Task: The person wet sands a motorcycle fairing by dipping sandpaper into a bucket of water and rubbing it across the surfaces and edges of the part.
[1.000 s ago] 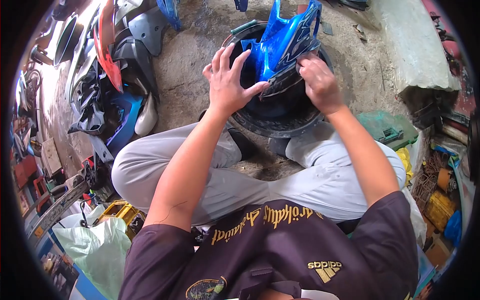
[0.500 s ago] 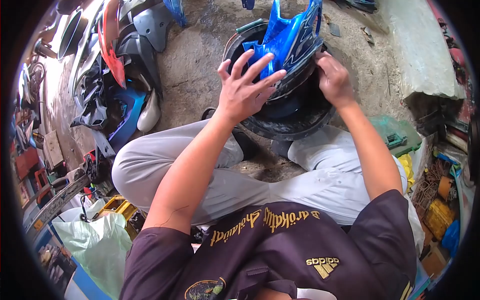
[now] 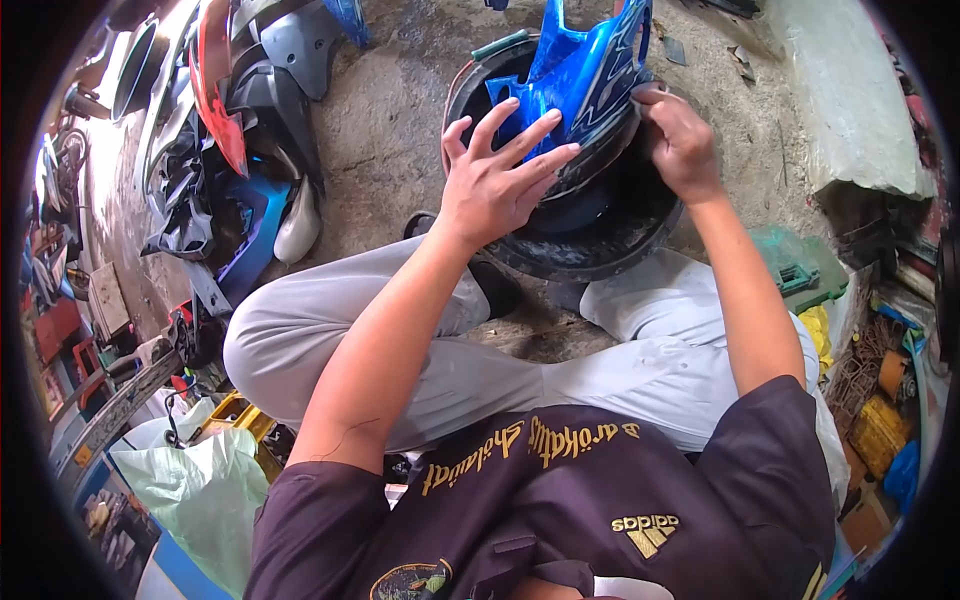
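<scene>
A glossy blue motorcycle fairing panel (image 3: 585,75) with dark and white graphics stands tilted in a black basin (image 3: 560,262). My left hand (image 3: 500,185) lies against the panel's near left side, fingers spread. At the panel's right edge, my right hand (image 3: 682,145) is closed in a pinch, its fingertips against the edge. Whatever is between those fingertips is too small to make out. The panel's lower end is partly hidden by my left hand and the basin's rim.
Several loose fairing parts, among them a red panel (image 3: 215,90) and a dark grey one (image 3: 300,45), are piled on the left. A concrete block (image 3: 850,100) stands at the right. Nearer are a green case (image 3: 800,270) and a pale plastic bag (image 3: 200,490).
My right hand has moved slightly up and to the right along the panel's edge. The panel has shifted a little to the right; my left hand stays against it.
</scene>
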Available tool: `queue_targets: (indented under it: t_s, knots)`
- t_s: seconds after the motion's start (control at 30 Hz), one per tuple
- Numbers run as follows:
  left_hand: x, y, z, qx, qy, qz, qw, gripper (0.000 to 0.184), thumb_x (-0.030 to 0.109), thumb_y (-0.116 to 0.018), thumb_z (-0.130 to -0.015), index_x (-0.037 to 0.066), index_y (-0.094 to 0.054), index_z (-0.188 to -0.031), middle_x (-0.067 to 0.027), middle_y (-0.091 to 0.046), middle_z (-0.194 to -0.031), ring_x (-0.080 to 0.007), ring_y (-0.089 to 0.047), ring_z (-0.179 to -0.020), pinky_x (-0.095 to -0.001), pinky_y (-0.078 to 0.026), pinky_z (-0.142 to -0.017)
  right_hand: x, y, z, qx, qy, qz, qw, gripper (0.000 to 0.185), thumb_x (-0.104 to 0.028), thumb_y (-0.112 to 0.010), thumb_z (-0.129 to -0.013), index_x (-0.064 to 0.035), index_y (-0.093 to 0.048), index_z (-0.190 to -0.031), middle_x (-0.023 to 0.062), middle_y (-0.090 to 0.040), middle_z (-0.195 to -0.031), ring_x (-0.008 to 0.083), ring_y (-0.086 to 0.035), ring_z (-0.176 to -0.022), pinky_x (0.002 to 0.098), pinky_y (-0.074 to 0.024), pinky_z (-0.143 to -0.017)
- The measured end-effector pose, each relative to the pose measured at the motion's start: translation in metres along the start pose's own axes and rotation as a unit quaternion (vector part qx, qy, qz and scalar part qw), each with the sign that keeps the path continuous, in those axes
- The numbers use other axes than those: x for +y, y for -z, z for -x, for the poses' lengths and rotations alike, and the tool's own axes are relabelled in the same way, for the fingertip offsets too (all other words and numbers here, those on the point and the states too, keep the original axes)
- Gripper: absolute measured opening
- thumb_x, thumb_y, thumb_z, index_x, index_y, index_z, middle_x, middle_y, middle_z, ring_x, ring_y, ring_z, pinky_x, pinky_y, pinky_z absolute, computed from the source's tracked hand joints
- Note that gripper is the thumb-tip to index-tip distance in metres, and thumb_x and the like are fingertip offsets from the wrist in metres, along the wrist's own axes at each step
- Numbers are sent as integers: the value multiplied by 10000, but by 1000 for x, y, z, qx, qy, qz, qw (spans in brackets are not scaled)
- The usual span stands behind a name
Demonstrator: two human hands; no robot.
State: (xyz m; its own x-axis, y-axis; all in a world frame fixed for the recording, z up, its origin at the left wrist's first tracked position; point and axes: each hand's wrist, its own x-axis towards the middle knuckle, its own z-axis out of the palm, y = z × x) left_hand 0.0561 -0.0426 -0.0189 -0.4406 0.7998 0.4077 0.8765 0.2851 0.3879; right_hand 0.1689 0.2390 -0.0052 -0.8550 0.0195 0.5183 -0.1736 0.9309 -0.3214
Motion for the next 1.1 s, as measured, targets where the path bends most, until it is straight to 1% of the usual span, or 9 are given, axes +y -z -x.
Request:
queue_targets:
  t_s: [0.2,0.4,0.53,0.6,0.67,0.83,0.97,1.07,1.1]
  knots:
    - [1,1,-1,-5,3,0,1000,497,267,-844,-910,442,-767,-1369,79,-633,-1606,-299,-431,-1528,-518,-253,-1189,-12,0,-2,-6,64,-11,998,305,107,-688,-768,-36,-692,-1038,166,-761,-1098,391,-738,-1081,487,-611,-968]
    - [0,-1,0,5,-3,0,1000,514,258,-851,-897,431,-765,-1373,74,-640,-1598,-297,-439,-1519,-519,-259,-1184,-7,-7,9,13,-36,-24,999,283,108,-658,-808,-39,-692,-1048,174,-761,-1106,389,-740,-1081,488,-613,-947]
    - [2,2,-2,-6,1,0,1000,501,248,-838,-909,425,-765,-1372,65,-639,-1600,-299,-443,-1515,-520,-268,-1177,-9,-3,6,11,17,-29,999,297,126,-641,-815,-31,-694,-1060,181,-768,-1137,399,-746,-1087,483,-618,-932]
    - [3,2,-2,-1,0,3,1000,497,241,-832,-914,425,-765,-1370,61,-638,-1601,-300,-445,-1513,-520,-271,-1174,0,-3,1,22,-112,-37,993,276,134,-614,-863,-28,-699,-1070,170,-776,-1135,391,-759,-1037,474,-624,-916]
    - [3,2,-1,2,-1,1,1000,493,241,-825,-920,418,-763,-1376,58,-638,-1601,-301,-448,-1511,-520,-269,-1176,-4,-2,1,11,-113,-49,992,257,132,-632,-860,-30,-689,-1051,175,-774,-1119,400,-759,-1045,470,-627,-925]
    - [3,2,-2,-7,2,4,1000,474,241,-822,-925,409,-771,-1365,55,-639,-1600,-300,-447,-1510,-524,-266,-1182,-31,-3,9,17,-9,-78,997,268,136,-675,-821,-29,-682,-1032,175,-772,-1094,395,-766,-1071,473,-630,-941]
    - [2,3,-2,11,-8,16,1000,517,239,-829,-920,315,-718,-1418,43,-632,-1609,-312,-453,-1524,-537,-274,-1192,-3,-3,0,44,-174,-76,981,245,97,-621,-886,-43,-691,-1074,191,-767,-1105,419,-759,-1005,470,-625,-881]
    - [-3,2,-3,13,-5,49,999,583,242,-835,-917,233,-646,-1468,34,-625,-1619,-323,-457,-1534,-542,-284,-1199,-17,-8,12,35,-140,-57,988,235,97,-649,-882,-43,-697,-1065,192,-769,-1110,411,-762,-1023,474,-625,-886]
    - [-4,1,-2,13,-6,56,998,603,243,-837,-916,212,-624,-1479,31,-622,-1622,-325,-457,-1537,-542,-287,-1200,-26,-9,15,30,-62,-69,995,219,96,-683,-868,-30,-694,-1047,181,-775,-1112,403,-767,-1044,471,-631,-904]
